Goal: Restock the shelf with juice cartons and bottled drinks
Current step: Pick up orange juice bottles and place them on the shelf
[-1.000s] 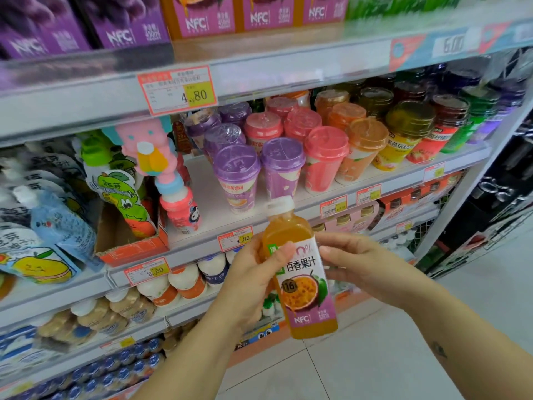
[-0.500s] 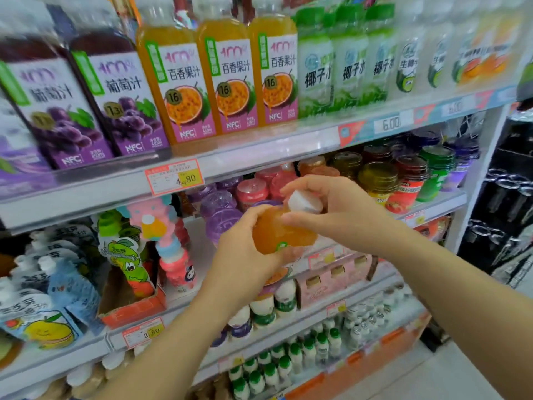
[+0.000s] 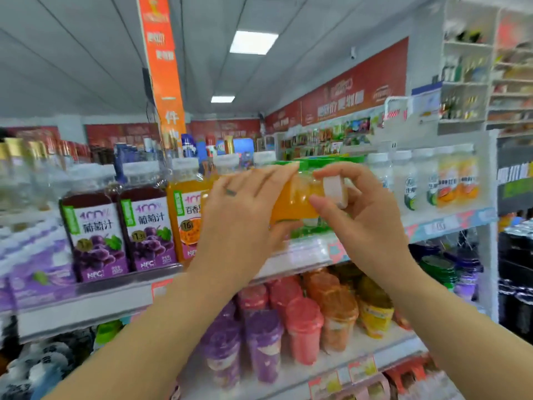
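Observation:
An orange passion-fruit juice bottle [image 3: 294,202] with a white cap [image 3: 334,189] is held up in front of the top shelf [image 3: 302,252], lying almost on its side with the cap to the right. My left hand [image 3: 245,217] grips its body, hiding the label. My right hand [image 3: 363,215] pinches the neck and cap end. On the shelf behind stand purple grape juice bottles [image 3: 150,229] and more orange bottles [image 3: 187,217] at left, green-labelled bottles partly hidden behind my hands.
Pale bottled drinks [image 3: 432,180] fill the right of the top shelf. The shelf below holds purple, pink and orange lidded cups [image 3: 302,327]. A dark rack [image 3: 516,255] stands at the far right. An orange banner [image 3: 164,70] hangs from the ceiling.
Both hands have lifted the orange bottle from waist height to the top shelf and tipped it sideways. The view has swung upward from the lower shelves to the top shelf and ceiling.

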